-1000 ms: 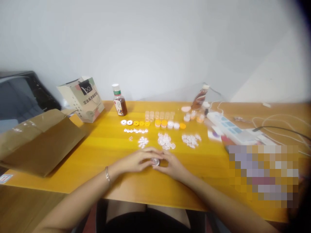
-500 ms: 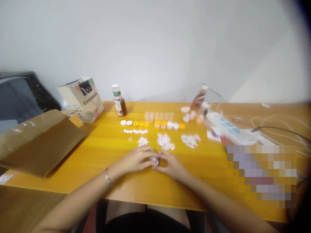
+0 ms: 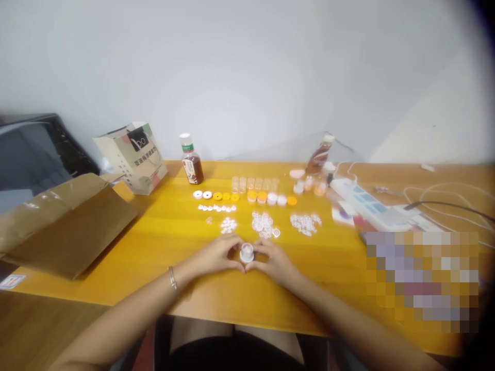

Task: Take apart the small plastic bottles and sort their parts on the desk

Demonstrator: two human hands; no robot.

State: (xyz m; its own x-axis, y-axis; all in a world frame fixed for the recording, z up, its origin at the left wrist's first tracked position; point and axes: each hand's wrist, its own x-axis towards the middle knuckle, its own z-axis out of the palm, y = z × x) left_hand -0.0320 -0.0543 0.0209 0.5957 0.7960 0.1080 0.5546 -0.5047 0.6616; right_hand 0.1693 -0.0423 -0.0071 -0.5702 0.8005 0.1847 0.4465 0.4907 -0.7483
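Note:
Close to the table's near edge, a small clear plastic cup (image 3: 246, 251) with a white, wider rim at its bottom is between my hands. My left hand (image 3: 222, 252) curls round its left side, thumb in front and fingers behind. My right hand (image 3: 274, 262) pinches it from the right with thumb and fingertips. Just beyond my hands lie a pile of small white discs (image 3: 228, 225), a pile of clear round pieces (image 3: 262, 224) and another clear pile (image 3: 305, 224). A row of small white pieces (image 3: 217, 208) lies behind them.
Farther back are yellow and white rings (image 3: 217, 197), lidded yellow and white pots (image 3: 262, 197) and clear cups (image 3: 257, 184). Two brown-liquid bottles (image 3: 192, 166) stand behind. A cardboard box (image 3: 73, 232) and paper bag (image 3: 143, 162) are left; a power strip (image 3: 359, 198) and cables are right.
The cup has turned from lying tilted in my fingers to standing with its wide rim down. My fingers have opened a little round it.

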